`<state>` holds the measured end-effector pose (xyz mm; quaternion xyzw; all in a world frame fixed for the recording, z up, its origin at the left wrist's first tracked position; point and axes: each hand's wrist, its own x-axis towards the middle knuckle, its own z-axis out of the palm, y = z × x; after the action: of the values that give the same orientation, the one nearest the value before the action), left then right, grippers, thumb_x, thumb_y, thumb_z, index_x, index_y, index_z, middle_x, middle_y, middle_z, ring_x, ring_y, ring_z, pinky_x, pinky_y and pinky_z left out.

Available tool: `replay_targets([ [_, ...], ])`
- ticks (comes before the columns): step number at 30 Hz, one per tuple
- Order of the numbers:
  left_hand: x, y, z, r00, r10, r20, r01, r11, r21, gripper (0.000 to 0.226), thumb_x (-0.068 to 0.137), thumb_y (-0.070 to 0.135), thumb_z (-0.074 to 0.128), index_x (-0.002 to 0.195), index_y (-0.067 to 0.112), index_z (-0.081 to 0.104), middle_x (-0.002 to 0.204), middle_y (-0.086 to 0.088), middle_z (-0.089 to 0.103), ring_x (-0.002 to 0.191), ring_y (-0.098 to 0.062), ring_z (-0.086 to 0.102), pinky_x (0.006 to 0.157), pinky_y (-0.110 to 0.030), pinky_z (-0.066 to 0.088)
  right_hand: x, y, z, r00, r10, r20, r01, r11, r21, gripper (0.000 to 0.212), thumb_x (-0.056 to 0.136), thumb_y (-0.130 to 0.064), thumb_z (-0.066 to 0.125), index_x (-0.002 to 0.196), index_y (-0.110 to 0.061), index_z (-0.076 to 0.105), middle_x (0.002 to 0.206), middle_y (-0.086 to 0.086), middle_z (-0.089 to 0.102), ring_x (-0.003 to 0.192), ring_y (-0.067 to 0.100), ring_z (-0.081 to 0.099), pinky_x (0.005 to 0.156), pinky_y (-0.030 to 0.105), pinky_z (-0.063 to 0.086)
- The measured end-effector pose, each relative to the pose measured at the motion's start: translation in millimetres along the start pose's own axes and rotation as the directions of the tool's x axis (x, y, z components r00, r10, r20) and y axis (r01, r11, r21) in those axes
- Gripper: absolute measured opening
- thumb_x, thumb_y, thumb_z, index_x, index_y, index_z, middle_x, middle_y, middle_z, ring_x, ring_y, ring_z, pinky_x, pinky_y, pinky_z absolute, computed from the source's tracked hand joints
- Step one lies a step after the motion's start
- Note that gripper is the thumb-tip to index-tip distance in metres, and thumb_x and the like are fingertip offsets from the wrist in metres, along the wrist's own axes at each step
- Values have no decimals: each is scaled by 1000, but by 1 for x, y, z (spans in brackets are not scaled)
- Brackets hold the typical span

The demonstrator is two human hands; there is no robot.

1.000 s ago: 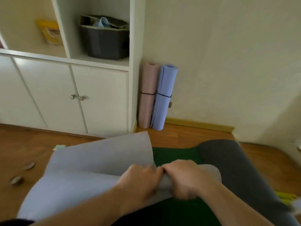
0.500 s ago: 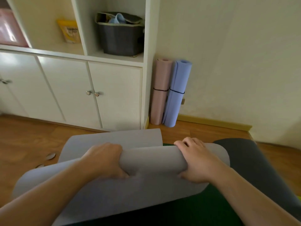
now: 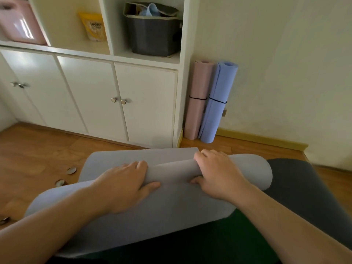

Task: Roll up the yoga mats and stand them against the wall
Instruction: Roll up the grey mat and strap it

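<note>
A grey yoga mat lies across the floor in front of me, its far end curled into a loose roll. My left hand grips the roll on the left, fingers over the top and thumb in front. My right hand grips it on the right the same way. Under it lies a green mat, and a dark grey mat spreads to the right. A rolled pink mat and a rolled blue mat, each bound with a black band, stand in the corner against the wall.
A white cabinet with closed doors fills the left, its open shelves holding a dark bin, a yellow bag and a pink box. Small round metal pieces lie on the wooden floor at left.
My hands have moved apart along the grey mat's roll, from touching at the middle to a wide grip. The roll has grown slightly, and the view has shifted left.
</note>
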<state>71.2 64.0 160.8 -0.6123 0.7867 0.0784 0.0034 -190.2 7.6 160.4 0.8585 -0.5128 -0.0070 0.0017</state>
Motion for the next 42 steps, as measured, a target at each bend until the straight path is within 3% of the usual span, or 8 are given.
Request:
replay_targets([
  [8,18,-8,11,996,-73,-54,75,996,47,44,98,72,45,106,29,37,110,7,62,84,-9,56,76,-23,47,8,-18,28,999,-46,-29,46,999,-7,77,89,-61,70,146,-20,36,137,5,43,129,28,40,116,42,37],
  [13,23,-10,19,999,-40,-29,43,995,93,53,93,80,42,107,29,40,108,7,63,91,-13,64,80,-29,53,11,-18,34,999,-16,-51,14,999,-37,60,88,-65,70,117,-19,43,117,2,43,106,22,41,102,39,41],
  [18,25,-16,23,983,-52,175,76,988,-133,46,102,72,25,102,31,45,105,7,60,89,-9,56,84,-32,45,13,-11,38,998,-26,55,27,1000,-10,66,89,-77,59,124,-26,39,117,0,37,108,20,35,102,36,36],
  [22,27,-29,22,966,-82,243,129,974,-186,36,105,64,34,101,32,48,104,8,55,90,-9,55,88,-35,47,14,-14,37,992,2,129,-26,983,183,50,100,-76,34,120,-31,45,117,-5,40,109,15,34,102,35,33],
  [26,19,-28,29,996,-90,17,89,994,67,42,101,71,33,108,30,41,107,6,54,95,-14,55,85,-34,50,17,-23,42,998,37,57,-44,990,133,41,103,-66,45,108,-26,48,110,-5,47,105,17,44,101,37,41],
  [29,10,-23,36,992,-60,-108,72,990,117,53,100,71,29,127,27,39,123,3,57,112,-19,60,97,-36,52,19,-25,38,997,58,45,-63,991,120,38,104,-64,47,105,-25,47,107,-5,49,102,17,46,96,36,42],
  [33,-1,-17,39,992,-32,-124,46,993,112,46,98,71,26,116,30,38,115,6,60,101,-14,62,88,-31,55,15,-24,34,999,42,18,-43,998,53,42,105,-65,43,107,-23,45,109,-2,48,102,20,46,94,37,42],
  [42,-8,-13,49,984,-63,-164,114,939,324,72,89,74,15,115,18,52,109,-2,58,94,-17,60,83,-29,56,2,-32,43,1000,-19,-12,19,999,-29,57,97,-74,50,115,-20,44,113,3,44,102,21,42,99,38,41],
])
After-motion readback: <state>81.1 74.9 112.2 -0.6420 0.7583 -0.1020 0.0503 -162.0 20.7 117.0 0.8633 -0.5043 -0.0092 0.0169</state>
